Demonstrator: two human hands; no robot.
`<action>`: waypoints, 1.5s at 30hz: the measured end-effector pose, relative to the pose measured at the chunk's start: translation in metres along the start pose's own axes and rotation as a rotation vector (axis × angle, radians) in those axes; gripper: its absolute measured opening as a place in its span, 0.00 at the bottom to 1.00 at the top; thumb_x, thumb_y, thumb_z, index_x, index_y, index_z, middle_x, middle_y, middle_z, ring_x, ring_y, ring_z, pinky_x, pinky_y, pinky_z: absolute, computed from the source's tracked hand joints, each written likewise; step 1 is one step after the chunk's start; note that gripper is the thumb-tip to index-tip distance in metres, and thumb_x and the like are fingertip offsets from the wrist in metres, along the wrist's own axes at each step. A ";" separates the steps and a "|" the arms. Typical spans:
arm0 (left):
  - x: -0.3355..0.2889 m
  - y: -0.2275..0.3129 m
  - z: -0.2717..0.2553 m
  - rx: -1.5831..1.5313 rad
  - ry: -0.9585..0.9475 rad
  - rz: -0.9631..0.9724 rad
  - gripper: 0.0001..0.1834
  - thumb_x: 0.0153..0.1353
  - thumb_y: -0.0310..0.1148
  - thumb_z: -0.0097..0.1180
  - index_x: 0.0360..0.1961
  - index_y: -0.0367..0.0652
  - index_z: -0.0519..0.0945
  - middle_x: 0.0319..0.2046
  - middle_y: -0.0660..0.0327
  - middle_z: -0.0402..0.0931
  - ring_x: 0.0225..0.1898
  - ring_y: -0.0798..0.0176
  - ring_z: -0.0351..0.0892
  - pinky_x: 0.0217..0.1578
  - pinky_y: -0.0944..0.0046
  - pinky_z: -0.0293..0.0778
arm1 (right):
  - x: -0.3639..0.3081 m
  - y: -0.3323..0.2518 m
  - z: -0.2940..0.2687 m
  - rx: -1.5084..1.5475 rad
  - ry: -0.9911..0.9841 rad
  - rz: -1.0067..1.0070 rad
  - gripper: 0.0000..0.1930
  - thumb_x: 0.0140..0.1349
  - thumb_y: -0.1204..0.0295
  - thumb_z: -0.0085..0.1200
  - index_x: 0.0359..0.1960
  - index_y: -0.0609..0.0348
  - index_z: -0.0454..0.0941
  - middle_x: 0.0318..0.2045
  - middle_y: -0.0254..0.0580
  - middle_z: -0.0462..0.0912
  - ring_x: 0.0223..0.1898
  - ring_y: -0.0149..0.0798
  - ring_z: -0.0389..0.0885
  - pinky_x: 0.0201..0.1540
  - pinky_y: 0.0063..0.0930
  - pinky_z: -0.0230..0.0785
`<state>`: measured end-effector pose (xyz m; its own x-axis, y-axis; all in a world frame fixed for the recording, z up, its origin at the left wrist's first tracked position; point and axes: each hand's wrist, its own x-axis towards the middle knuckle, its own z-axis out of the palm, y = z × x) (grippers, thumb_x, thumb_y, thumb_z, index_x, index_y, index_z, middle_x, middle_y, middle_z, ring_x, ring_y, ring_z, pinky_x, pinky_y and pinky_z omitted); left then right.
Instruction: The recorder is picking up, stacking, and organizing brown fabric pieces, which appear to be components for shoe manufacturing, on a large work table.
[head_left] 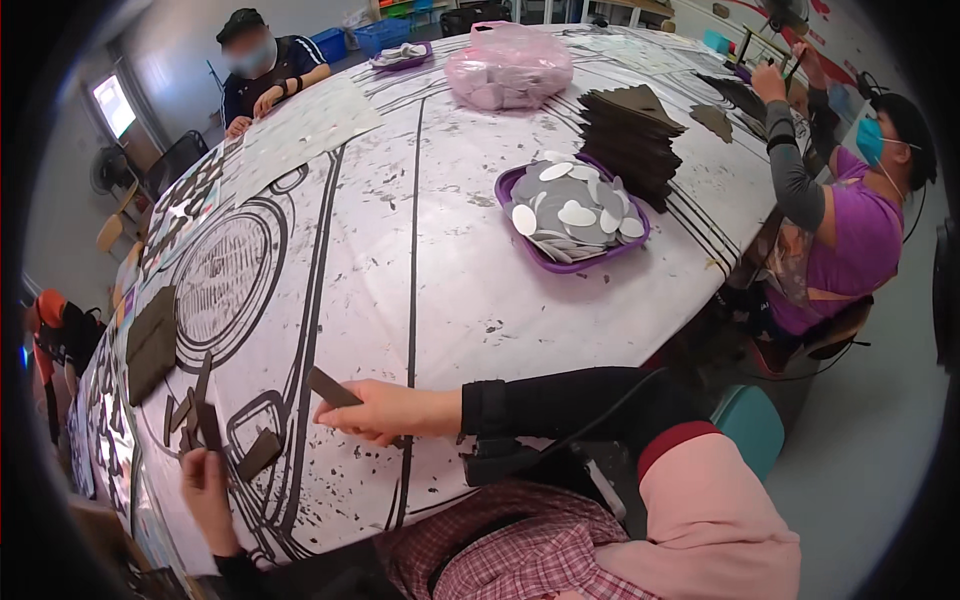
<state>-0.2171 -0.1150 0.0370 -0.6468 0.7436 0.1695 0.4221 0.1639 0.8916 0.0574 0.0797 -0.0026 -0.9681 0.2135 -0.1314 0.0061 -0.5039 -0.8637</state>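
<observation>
My right hand (375, 412) is closed around a flat dark brown strip (333, 388), whose end sticks out past the thumb toward the upper left. Closer to the table's left edge, my left hand (206, 492) pinches the lower end of another dark strip (207, 427). Several loose dark strips (180, 412) lie just beyond the left hand's fingers. Between the two hands rests a short, wide dark piece (259, 455). A stack of dark sheets (152, 345) sits farther up at the left edge.
A purple basket (575, 265) heaped with white and grey ovals stands ahead right, beside a tall dark stack (632, 140). Farther back are a pink plastic bag (508, 65) and a smaller purple basket (402, 62). Two people sit at the white printed table cover (480, 290).
</observation>
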 end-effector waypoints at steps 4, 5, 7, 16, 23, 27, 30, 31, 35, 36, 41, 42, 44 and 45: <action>-0.061 0.042 0.088 -0.215 -0.233 -0.093 0.08 0.64 0.27 0.51 0.42 0.38 0.70 0.31 0.62 0.73 0.27 0.72 0.72 0.22 0.71 0.76 | 0.001 0.005 0.016 -0.025 -0.046 -0.057 0.20 0.65 0.56 0.50 0.46 0.60 0.68 0.22 0.26 0.63 0.18 0.22 0.59 0.20 0.17 0.56; -0.063 0.047 0.106 -0.360 -0.264 -0.152 0.10 0.64 0.27 0.51 0.45 0.35 0.70 0.36 0.59 0.75 0.31 0.69 0.76 0.27 0.69 0.79 | 0.009 0.009 0.022 -0.005 -0.044 -0.108 0.21 0.64 0.55 0.51 0.47 0.60 0.67 0.23 0.27 0.66 0.19 0.23 0.62 0.20 0.17 0.59; -0.052 0.033 0.125 -0.398 -0.350 -0.128 0.12 0.64 0.27 0.51 0.46 0.31 0.71 0.40 0.55 0.76 0.38 0.64 0.79 0.34 0.67 0.80 | 0.023 0.020 0.021 0.076 0.180 -0.090 0.20 0.66 0.55 0.49 0.47 0.60 0.69 0.26 0.34 0.74 0.19 0.27 0.69 0.24 0.20 0.69; -0.070 0.012 0.088 -0.555 -0.453 -0.210 0.08 0.64 0.27 0.52 0.39 0.32 0.71 0.33 0.54 0.79 0.31 0.63 0.82 0.32 0.67 0.80 | 0.030 0.033 0.074 0.197 0.194 0.025 0.25 0.69 0.50 0.38 0.51 0.61 0.71 0.29 0.32 0.76 0.26 0.21 0.71 0.23 0.15 0.61; -0.077 0.019 0.044 0.094 -0.348 0.045 0.09 0.60 0.32 0.57 0.31 0.36 0.77 0.21 0.63 0.78 0.21 0.72 0.76 0.25 0.71 0.71 | 0.018 0.051 0.091 0.016 0.375 -0.175 0.15 0.69 0.65 0.42 0.50 0.65 0.69 0.29 0.33 0.75 0.27 0.27 0.74 0.33 0.21 0.69; -0.060 -0.014 -0.015 0.664 -0.032 0.374 0.10 0.54 0.31 0.60 0.38 0.41 0.80 0.35 0.61 0.77 0.36 0.60 0.77 0.36 0.65 0.73 | 0.016 0.042 0.088 0.001 0.241 -0.027 0.16 0.68 0.66 0.44 0.52 0.64 0.67 0.23 0.31 0.68 0.20 0.25 0.67 0.30 0.23 0.66; -0.054 -0.044 -0.049 0.841 -0.025 0.432 0.12 0.53 0.30 0.60 0.40 0.43 0.80 0.39 0.61 0.75 0.39 0.57 0.75 0.39 0.63 0.72 | 0.018 0.046 0.090 0.030 0.218 0.007 0.17 0.68 0.64 0.44 0.51 0.64 0.67 0.23 0.31 0.68 0.21 0.25 0.67 0.29 0.22 0.65; -0.053 -0.048 -0.051 0.812 -0.064 0.402 0.12 0.53 0.30 0.60 0.41 0.43 0.79 0.41 0.61 0.74 0.39 0.56 0.74 0.40 0.63 0.72 | 0.018 0.045 0.091 0.027 0.219 0.007 0.17 0.68 0.64 0.44 0.51 0.64 0.67 0.23 0.31 0.68 0.21 0.25 0.67 0.29 0.22 0.65; -0.048 -0.056 -0.048 0.980 -0.072 0.459 0.13 0.53 0.30 0.60 0.41 0.42 0.79 0.38 0.59 0.75 0.37 0.54 0.75 0.39 0.62 0.72 | 0.017 0.044 0.092 0.036 0.209 0.007 0.21 0.69 0.61 0.41 0.54 0.66 0.63 0.23 0.31 0.67 0.20 0.25 0.65 0.30 0.25 0.64; -0.046 -0.057 -0.049 0.999 -0.077 0.447 0.11 0.54 0.31 0.59 0.39 0.41 0.78 0.34 0.59 0.74 0.35 0.53 0.75 0.37 0.60 0.73 | 0.018 0.044 0.092 0.046 0.214 0.010 0.22 0.69 0.60 0.40 0.54 0.67 0.63 0.23 0.31 0.67 0.20 0.26 0.65 0.30 0.26 0.64; -0.041 -0.042 -0.053 0.491 0.025 0.319 0.11 0.53 0.28 0.58 0.38 0.35 0.77 0.30 0.55 0.76 0.31 0.52 0.77 0.33 0.61 0.74 | 0.016 0.045 0.087 0.052 0.216 0.001 0.21 0.68 0.60 0.42 0.53 0.67 0.64 0.23 0.32 0.68 0.20 0.26 0.66 0.29 0.24 0.64; -0.045 -0.029 -0.051 0.209 0.079 0.142 0.12 0.52 0.26 0.58 0.39 0.35 0.76 0.30 0.53 0.77 0.31 0.51 0.77 0.33 0.60 0.74 | 0.017 0.046 0.085 0.069 0.229 0.005 0.21 0.67 0.60 0.44 0.52 0.66 0.65 0.23 0.32 0.69 0.21 0.26 0.68 0.28 0.22 0.64; -0.044 -0.030 -0.074 0.668 -0.028 0.172 0.15 0.51 0.25 0.61 0.41 0.35 0.77 0.26 0.54 0.77 0.28 0.58 0.79 0.32 0.63 0.74 | 0.019 0.041 0.090 0.064 0.199 -0.011 0.20 0.67 0.60 0.44 0.52 0.66 0.65 0.23 0.32 0.69 0.21 0.26 0.68 0.28 0.22 0.64; -0.053 -0.030 -0.079 0.650 -0.019 0.173 0.15 0.50 0.25 0.61 0.40 0.35 0.77 0.26 0.54 0.77 0.28 0.58 0.78 0.32 0.63 0.74 | 0.021 0.038 0.093 0.059 0.179 -0.026 0.20 0.67 0.60 0.44 0.51 0.65 0.66 0.23 0.32 0.69 0.21 0.26 0.68 0.28 0.21 0.64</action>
<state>-0.2456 -0.2111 0.0346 -0.5265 0.8047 0.2743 0.8193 0.3939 0.4167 0.0143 -0.0126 0.0073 -0.9074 0.3702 -0.1989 -0.0380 -0.5436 -0.8385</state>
